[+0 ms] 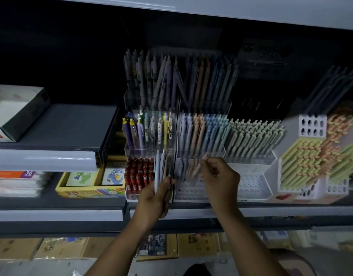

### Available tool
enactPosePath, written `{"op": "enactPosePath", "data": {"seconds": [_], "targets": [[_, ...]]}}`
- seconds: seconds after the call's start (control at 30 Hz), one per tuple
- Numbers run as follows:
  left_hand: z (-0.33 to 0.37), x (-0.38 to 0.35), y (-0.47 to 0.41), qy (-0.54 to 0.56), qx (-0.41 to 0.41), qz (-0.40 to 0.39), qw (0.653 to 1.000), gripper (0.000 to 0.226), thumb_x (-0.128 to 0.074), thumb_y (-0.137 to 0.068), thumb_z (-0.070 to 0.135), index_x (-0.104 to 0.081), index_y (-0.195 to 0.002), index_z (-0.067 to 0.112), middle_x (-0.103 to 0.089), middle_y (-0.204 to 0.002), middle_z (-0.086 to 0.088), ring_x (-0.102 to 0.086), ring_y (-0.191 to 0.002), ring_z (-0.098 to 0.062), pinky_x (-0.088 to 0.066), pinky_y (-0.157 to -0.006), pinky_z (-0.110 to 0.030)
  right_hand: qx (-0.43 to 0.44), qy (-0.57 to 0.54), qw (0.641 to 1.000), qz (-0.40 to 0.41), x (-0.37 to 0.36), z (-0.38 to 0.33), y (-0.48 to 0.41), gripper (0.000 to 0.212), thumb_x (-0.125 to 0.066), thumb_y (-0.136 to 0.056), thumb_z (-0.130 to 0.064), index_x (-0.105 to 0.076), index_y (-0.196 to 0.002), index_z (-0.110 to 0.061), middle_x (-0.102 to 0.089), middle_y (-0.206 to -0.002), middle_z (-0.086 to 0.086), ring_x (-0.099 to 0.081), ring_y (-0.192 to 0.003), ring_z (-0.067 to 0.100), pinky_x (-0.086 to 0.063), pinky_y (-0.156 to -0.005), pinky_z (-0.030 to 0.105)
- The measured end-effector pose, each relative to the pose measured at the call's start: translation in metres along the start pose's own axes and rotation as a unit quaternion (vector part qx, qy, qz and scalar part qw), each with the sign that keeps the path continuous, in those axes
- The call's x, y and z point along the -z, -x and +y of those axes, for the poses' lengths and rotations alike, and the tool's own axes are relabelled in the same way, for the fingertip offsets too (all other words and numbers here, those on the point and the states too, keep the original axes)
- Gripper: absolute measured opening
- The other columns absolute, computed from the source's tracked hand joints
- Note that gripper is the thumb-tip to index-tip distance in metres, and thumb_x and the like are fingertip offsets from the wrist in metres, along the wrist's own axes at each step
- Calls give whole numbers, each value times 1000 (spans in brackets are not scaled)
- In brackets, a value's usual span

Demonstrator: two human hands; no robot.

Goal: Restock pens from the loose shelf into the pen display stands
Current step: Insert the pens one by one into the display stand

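My left hand [154, 196] grips an upright bunch of pastel pens [159, 168] in front of the stands. My right hand [219, 176] pinches one peach pen [204, 158] by its top and holds it tilted over the lowest tier of the white pen display stand [191, 193]. A few lilac and peach pens [188, 169] stand in that tier, and many of its holes are bare. The tier above holds full rows of lilac, peach and blue pens [201, 130].
A clear stand with red pens [138, 174] stands left of my hands. To the right are a white stand with green pens [253, 136] and slanted honeycomb holders [303, 162]. A yellow box [80, 191] sits at lower left; the shelf edge [191, 213] runs under my wrists.
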State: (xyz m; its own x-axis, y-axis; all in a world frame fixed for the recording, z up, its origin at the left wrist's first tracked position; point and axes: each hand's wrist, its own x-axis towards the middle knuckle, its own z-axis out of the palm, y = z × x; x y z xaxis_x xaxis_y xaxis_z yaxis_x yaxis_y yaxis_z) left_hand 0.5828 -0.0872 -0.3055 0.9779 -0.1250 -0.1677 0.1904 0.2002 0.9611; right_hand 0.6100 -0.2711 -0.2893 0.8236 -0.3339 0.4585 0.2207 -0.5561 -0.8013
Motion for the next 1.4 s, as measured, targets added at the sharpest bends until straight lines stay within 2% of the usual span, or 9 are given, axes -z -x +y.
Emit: {"op": "enactPosePath", "data": {"seconds": [0.13, 0.33, 0.43, 0.6, 0.83, 1.1, 1.23, 1.33, 1.4], "targets": [[0, 0, 1, -2, 5, 5, 1000, 39, -46, -104, 33, -65, -103, -1, -29, -56, -2, -24, -44, -13, -20, -44, -25, 49, 49, 998, 13, -11, 4, 10, 4, -75, -90, -13, -73, -87, -10, -70, -76, -6, -64, -73, -6, -43, -68, 3], [5, 1, 4, 0, 6, 7, 1000, 31, -46, -106, 31, -68, -87, 18, -32, -55, -1, -24, -43, -15, -19, -46, -27, 63, 92, 994, 2, -18, 14, 17, 12, -75, -89, -13, -71, -78, -9, -66, -71, 1, -62, -64, 9, -48, -59, 20], [5, 2, 4, -7, 8, 5, 1000, 32, -45, -106, 31, -66, -96, 9, -35, -54, 1, -26, -42, -14, -20, -44, -26, 50, 100, 994, -14, -18, 17, 20, 15, -75, -89, -14, -69, -76, -10, -66, -69, 0, -62, -63, 8, -50, -57, 27], [4, 2, 4, -11, 14, 7, 1000, 38, -45, -106, 31, -63, -106, -2, -37, -54, 3, -29, -41, -11, -24, -43, -22, 34, 116, 992, -31, -21, 20, 20, 18, -76, -89, -14, -68, -74, -10, -65, -66, 1, -60, -60, 9, -47, -53, 25], [4, -1, 6, -15, 18, 12, 1000, 39, -48, -104, 33, -64, -106, -3, -34, -56, -1, -30, -43, -14, -26, -43, -24, 15, 231, 971, -60, -36, 25, 18, 30, -76, -88, -24, -61, -64, -15, -61, -58, 2, -58, -49, 20, -33, -48, 22], [4, -1, 8, -13, 14, 12, 1000, 34, -48, -105, 32, -66, -97, 4, -36, -56, -2, -30, -43, -15, -26, -43, -24, 8, 326, 944, -50, -41, 13, 19, 29, -79, -85, -31, -66, -62, -19, -65, -56, 2, -61, -45, 24, -29, -48, 20], [6, -1, 10, -13, 13, 11, 1000, 30, -48, -105, 32, -67, -93, 11, -37, -56, -1, -31, -42, -13, -26, -43, -22, 8, 331, 942, -59, -39, 16, 17, 29, -78, -86, -35, -68, -64, -19, -66, -57, 4, -63, -48, 27, -35, -47, 22], [8, -2, 11, -5, 14, 7, 1000, 36, -48, -105, 32, -68, -75, 28, -36, -57, -2, -30, -43, -14, -24, -44, -22, 4, 311, 947, -86, -33, 19, 15, 30, -73, -89, -43, -69, -69, -20, -69, -64, 1, -65, -56, 23, -38, -50, 23], [9, -2, 12, -4, 17, 7, 1000, 34, -49, -105, 32, -69, -78, 24, -35, -58, -3, -29, -44, -15, -24, -43, -22, 3, 267, 956, -118, -28, 21, 15, 26, -73, -89, -41, -69, -74, -20, -71, -70, -2, -66, -60, 18, -43, -51, 24]]}}
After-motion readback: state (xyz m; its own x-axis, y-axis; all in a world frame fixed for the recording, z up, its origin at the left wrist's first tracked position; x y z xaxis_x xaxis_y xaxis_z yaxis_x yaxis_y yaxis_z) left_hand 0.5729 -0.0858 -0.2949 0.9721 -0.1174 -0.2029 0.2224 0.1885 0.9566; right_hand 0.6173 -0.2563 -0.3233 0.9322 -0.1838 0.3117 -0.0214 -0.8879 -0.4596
